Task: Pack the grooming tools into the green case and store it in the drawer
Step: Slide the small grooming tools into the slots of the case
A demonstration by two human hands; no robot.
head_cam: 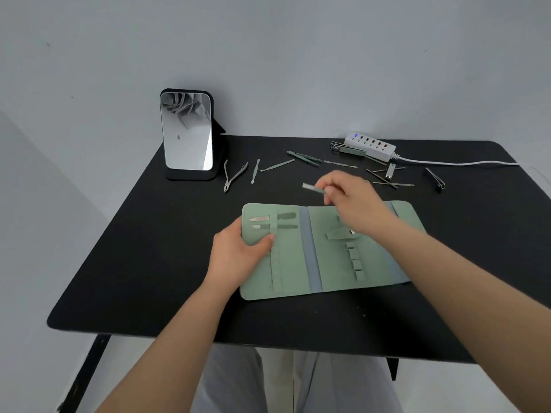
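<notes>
Right hand (348,198) is pinching a small green-handled tool (313,188) just above the open green case (298,263), while the left hand (238,251) grips the case's left edge. Biggest risk imo: that fingertip pinch is thin, so the tool could twist or slip when poked under a loop (272,226). If the left hand loosens, the case could slide.

One green case (298,263) is lying open on one black table (149,263), and two tools (272,222) are already sitting in its loops. I am holding one tool (313,188) in my right hand (351,201). One nipper (234,175) and three clippers (347,149) are lying behind. Thin loose tools are numbering about nine; the crossed ones are blurring together. One mirror (187,131) and one power strip (371,144) are standing by.
</notes>
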